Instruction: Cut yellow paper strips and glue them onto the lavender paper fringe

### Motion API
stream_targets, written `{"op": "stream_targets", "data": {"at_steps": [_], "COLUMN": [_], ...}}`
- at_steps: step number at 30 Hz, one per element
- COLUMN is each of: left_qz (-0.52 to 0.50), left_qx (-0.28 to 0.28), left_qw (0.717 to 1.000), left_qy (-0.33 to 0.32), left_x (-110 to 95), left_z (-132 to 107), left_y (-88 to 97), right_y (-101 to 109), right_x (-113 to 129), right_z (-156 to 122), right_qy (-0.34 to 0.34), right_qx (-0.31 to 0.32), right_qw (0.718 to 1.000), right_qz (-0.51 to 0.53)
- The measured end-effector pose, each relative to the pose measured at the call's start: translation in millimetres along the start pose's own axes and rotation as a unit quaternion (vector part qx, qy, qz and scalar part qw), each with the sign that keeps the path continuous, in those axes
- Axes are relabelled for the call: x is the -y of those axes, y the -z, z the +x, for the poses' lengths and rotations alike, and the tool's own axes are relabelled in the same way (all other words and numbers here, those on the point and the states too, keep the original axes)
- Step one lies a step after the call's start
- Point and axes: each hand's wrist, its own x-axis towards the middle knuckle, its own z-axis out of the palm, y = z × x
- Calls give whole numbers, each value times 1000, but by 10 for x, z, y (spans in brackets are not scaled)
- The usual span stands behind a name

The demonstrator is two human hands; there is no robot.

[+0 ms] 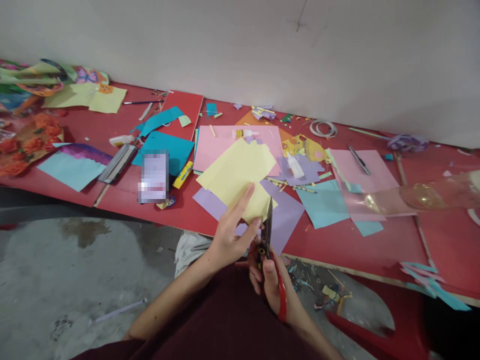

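A sheet of pale yellow paper (240,167) is tilted in front of me, above a stack of pink sheets (217,145) and a purple sheet (290,220). Its near edge is pinched by my left hand (232,235), the index finger stretched over the top. My right hand (275,285) is closed around a pair of scissors (267,232) with red handles and dark blades. The blades point away from me and meet the paper's near right corner; whether they are parted cannot be made out.
Glue bottles (294,166), a phone (153,175), a yellow box (183,175), a pen (359,160) and coloured paper scraps cover the red table (123,197). At right lies a clear plastic bottle (423,195). A wall (225,50) stands behind; scraps litter the floor.
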Motion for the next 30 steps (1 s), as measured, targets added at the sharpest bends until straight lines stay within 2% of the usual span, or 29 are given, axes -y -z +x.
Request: {"op": "stream_targets", "data": {"at_steps": [8, 16, 23, 30], "left_qz": [18, -18, -46, -68], "left_qx": [-20, -3, 60, 119], "left_qw": [1000, 999, 992, 987], "left_qy": [10, 36, 104, 80], "left_x": [-6, -25, -157, -77], "left_z": [-39, -13, 124, 196], "left_y": [-55, 5, 204, 308], "right_y": [31, -4, 79, 103], "right_x": [6, 66, -17, -39], "right_z": [-15, 2, -36, -40], "right_qy": [-6, -8, -17, -18], "right_qx": [4, 7, 7, 8], "right_qw": [1000, 1000, 1000, 999], "right_qz": [-25, -15, -21, -30]}}
